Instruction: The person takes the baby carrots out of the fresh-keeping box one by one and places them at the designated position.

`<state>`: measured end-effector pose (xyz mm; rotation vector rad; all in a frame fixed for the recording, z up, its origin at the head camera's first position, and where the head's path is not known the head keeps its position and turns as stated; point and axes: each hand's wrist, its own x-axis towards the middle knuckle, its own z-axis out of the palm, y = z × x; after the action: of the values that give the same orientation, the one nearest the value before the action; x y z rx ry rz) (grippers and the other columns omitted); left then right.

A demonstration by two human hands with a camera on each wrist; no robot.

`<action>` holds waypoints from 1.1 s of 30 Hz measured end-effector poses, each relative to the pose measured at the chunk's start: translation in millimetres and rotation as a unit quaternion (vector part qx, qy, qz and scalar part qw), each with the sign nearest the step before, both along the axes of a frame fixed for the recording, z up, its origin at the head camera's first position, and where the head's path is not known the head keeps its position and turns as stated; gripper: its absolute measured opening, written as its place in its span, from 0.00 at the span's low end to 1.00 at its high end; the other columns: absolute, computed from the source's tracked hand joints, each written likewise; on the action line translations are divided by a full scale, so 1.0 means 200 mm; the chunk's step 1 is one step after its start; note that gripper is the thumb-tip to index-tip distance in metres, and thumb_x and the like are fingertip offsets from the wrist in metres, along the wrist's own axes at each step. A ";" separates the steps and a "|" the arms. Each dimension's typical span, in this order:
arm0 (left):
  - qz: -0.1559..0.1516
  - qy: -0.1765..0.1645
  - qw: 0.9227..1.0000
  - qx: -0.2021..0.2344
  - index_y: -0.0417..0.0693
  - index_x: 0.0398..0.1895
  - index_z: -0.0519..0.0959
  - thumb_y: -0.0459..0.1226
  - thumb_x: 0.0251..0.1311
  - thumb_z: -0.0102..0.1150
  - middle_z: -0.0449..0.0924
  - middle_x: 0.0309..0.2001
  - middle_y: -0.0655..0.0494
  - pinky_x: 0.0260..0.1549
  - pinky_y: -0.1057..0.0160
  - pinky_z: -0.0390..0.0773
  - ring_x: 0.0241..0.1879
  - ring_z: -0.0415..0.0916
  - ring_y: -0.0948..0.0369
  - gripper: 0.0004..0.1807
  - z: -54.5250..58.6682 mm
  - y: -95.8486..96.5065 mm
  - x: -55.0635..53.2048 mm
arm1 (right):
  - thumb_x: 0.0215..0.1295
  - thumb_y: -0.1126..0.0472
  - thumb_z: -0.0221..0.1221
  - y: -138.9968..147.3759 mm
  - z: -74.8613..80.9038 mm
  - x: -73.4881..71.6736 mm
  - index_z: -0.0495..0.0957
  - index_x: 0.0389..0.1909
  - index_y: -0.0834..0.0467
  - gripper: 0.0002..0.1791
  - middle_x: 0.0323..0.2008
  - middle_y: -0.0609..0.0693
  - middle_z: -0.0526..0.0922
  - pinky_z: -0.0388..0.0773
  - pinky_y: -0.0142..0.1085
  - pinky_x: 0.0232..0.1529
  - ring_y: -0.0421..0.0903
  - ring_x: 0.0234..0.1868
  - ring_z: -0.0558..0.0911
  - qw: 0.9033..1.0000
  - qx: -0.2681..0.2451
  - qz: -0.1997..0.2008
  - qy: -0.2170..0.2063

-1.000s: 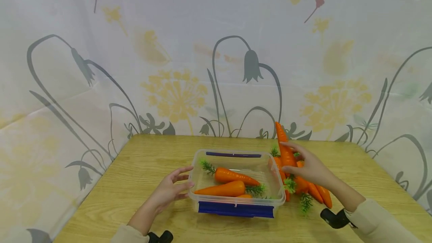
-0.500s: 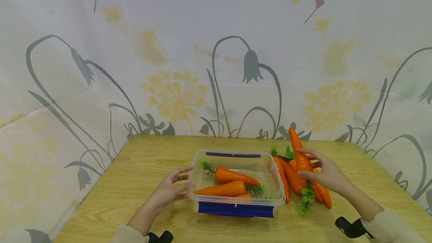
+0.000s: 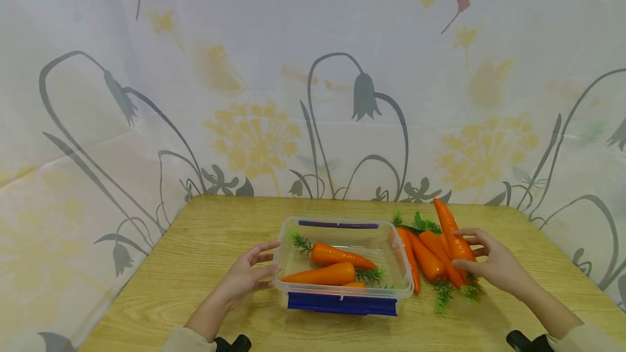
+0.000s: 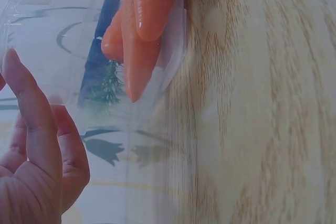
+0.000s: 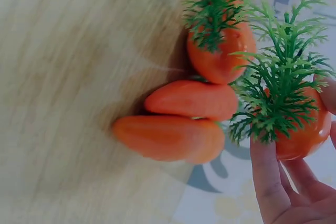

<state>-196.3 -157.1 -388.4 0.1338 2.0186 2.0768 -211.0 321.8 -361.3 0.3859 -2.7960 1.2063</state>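
At a wooden table [image 3: 195, 265] against a flowered backdrop [image 3: 274, 26], the right hand [image 3: 496, 262] grips a tilted carrot [image 3: 448, 227] by other carrots [image 3: 426, 258] beside the box [image 3: 342, 303], whose side the left hand [image 3: 244, 273] touches, fingers loosely spread.

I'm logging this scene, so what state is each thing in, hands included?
Plastic box: upright, open on top.
Front latch: unfastened.
Boxed carrots: lying down.
Held carrot: gripped, tilted.
Loose carrots: piled beside the box.
Left hand: fingers at the box's left end.
Right hand: gripping a carrot.
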 end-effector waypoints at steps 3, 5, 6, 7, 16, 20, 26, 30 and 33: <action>-0.001 0.000 1.000 0.001 0.39 0.67 0.61 0.35 0.59 0.62 0.55 0.61 0.33 0.34 0.60 0.78 0.45 0.73 0.54 0.33 0.00 -0.01 0.01 | 0.56 0.57 0.66 0.03 -0.01 0.01 0.64 0.61 0.63 0.34 0.53 0.72 0.67 0.78 0.37 0.25 0.60 0.42 0.75 1.000 0.016 -0.007 -0.002; -0.001 -0.001 1.000 0.003 0.39 0.67 0.61 0.35 0.58 0.62 0.55 0.61 0.33 0.35 0.60 0.78 0.45 0.73 0.54 0.34 0.00 -0.01 0.01 | 0.56 0.56 0.66 0.05 -0.02 0.01 0.65 0.60 0.62 0.33 0.53 0.71 0.68 0.77 0.37 0.26 0.60 0.42 0.75 0.999 0.029 -0.015 0.004; -0.001 -0.001 1.000 0.002 0.39 0.67 0.61 0.35 0.58 0.62 0.55 0.61 0.33 0.35 0.60 0.78 0.45 0.73 0.53 0.34 0.00 -0.01 0.01 | 0.56 0.56 0.66 0.06 -0.03 0.02 0.65 0.60 0.63 0.33 0.52 0.71 0.69 0.77 0.38 0.26 0.60 0.42 0.76 0.999 0.033 -0.016 0.007; 0.000 0.000 1.000 0.002 0.39 0.67 0.61 0.35 0.58 0.62 0.55 0.61 0.33 0.35 0.60 0.78 0.45 0.73 0.53 0.34 0.00 -0.01 0.01 | 0.56 0.56 0.66 0.07 -0.03 0.02 0.65 0.60 0.63 0.33 0.52 0.71 0.69 0.77 0.38 0.27 0.60 0.42 0.76 0.999 0.037 -0.018 0.010; -0.004 -0.002 1.000 0.002 0.39 0.67 0.61 0.36 0.58 0.62 0.55 0.61 0.34 0.35 0.60 0.78 0.44 0.73 0.56 0.34 -0.01 -0.01 -0.01 | 0.57 0.56 0.65 0.17 -0.09 0.04 0.66 0.58 0.67 0.32 0.50 0.73 0.70 0.76 0.41 0.30 0.61 0.41 0.76 0.997 0.062 -0.036 0.006; -0.004 -0.003 1.000 0.000 0.39 0.67 0.61 0.36 0.59 0.62 0.55 0.61 0.33 0.35 0.60 0.78 0.44 0.73 0.55 0.33 -0.01 -0.01 -0.01 | 0.56 0.56 0.66 0.22 -0.13 0.03 0.67 0.57 0.69 0.32 0.50 0.74 0.70 0.76 0.42 0.31 0.61 0.41 0.76 0.996 0.073 -0.044 0.000; -0.003 -0.001 1.000 -0.002 0.40 0.67 0.62 0.35 0.59 0.61 0.55 0.61 0.33 0.35 0.59 0.78 0.45 0.73 0.55 0.33 -0.01 0.00 -0.01 | 0.56 0.57 0.66 0.29 -0.20 0.00 0.68 0.55 0.70 0.30 0.48 0.74 0.72 0.76 0.39 0.30 0.58 0.38 0.78 0.994 0.094 -0.048 -0.015; -0.006 0.004 1.000 -0.004 0.40 0.66 0.62 0.36 0.58 0.62 0.55 0.61 0.33 0.36 0.59 0.78 0.46 0.73 0.52 0.33 -0.01 0.00 -0.01 | 0.57 0.56 0.65 0.31 -0.23 -0.01 0.69 0.53 0.71 0.29 0.48 0.72 0.73 0.75 0.35 0.31 0.63 0.44 0.76 0.993 0.102 -0.049 -0.028; -0.004 0.004 1.000 -0.001 0.40 0.67 0.62 0.37 0.58 0.62 0.55 0.61 0.32 0.36 0.59 0.78 0.47 0.72 0.51 0.34 -0.01 -0.01 0.00 | 0.57 0.56 0.65 0.31 -0.23 -0.03 0.71 0.52 0.71 0.28 0.46 0.70 0.75 0.75 0.34 0.32 0.65 0.46 0.75 0.993 0.108 -0.039 -0.022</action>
<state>-196.8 -158.2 -389.9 0.1509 2.0218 2.0731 -216.3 383.7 -407.5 0.2620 -2.9576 0.9099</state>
